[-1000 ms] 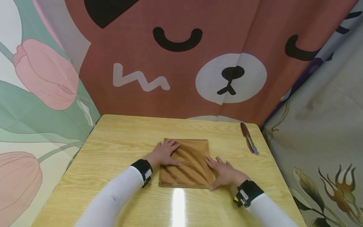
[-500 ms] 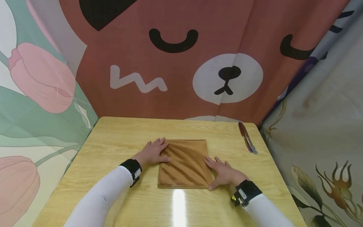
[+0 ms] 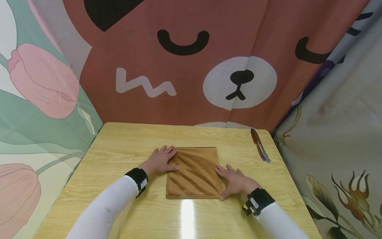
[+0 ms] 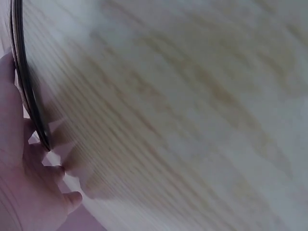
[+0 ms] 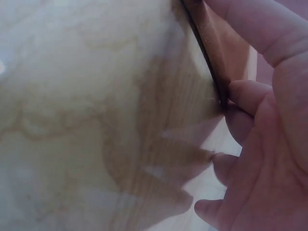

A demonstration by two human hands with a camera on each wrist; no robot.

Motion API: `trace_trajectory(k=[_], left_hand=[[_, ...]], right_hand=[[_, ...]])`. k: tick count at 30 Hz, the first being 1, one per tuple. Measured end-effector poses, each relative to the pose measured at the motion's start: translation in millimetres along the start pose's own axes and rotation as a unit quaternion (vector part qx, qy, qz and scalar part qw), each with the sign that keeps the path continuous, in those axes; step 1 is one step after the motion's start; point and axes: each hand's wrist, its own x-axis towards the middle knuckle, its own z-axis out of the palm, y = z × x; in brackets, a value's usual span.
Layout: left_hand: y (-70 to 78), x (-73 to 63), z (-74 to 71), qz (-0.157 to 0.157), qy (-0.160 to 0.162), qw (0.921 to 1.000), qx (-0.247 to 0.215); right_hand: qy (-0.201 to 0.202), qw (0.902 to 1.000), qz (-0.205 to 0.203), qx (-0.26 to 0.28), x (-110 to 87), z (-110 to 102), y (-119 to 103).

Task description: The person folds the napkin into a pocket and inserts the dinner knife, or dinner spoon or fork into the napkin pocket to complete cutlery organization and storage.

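A brown cloth (image 3: pixel 194 174), folded into a square with layered edges and faint creases, lies flat on the wooden table (image 3: pixel 134 139). My left hand (image 3: pixel 159 161) is at its left edge, fingers spread, the thumb lying over the cloth. At the right edge, my right hand (image 3: pixel 237 181) touches the cloth with spread fingers and thumb. In the left wrist view the cloth's dark edge (image 4: pixel 30 91) runs beside the left hand (image 4: pixel 29 173). The right wrist view has the brown edge (image 5: pixel 214 53) against the right hand's (image 5: pixel 260 159) fingers.
Toward the table's back right corner lies a slim brown and clear item (image 3: pixel 260 145), its kind hard to tell. A bear-print curtain (image 3: pixel 185 109) hangs behind the table, with flowered curtains (image 3: pixel 41 132) at both sides. Light glares on the table's front.
My left hand has slid left from over the cloth to its left edge, then stayed there. The right hand and the cloth look almost unmoved.
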Motion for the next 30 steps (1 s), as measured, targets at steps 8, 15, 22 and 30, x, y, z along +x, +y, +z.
trace_trajectory(k=[8,15,22,30], left_hand=[[6.0,-6.4,2.2,-0.015,0.006,0.9998,-0.008],[8.8,-11.5,9.8,-0.023,0.019,0.9995,0.008],[12.0,-16.8,12.7,-0.030,0.030,0.9991,-0.003],[17.2,-23.8,10.2,-0.056,0.037,0.9977,0.010]], right_hand=[[0.015,0.9997,0.010,-0.016,9.0,-3.7,0.1],[0.040,0.9983,0.018,-0.038,17.5,-5.4,1.5],[0.054,0.9963,0.038,-0.054,24.8,-11.2,-0.4],[0.058,0.9962,0.044,-0.048,35.3,-19.9,-3.2]])
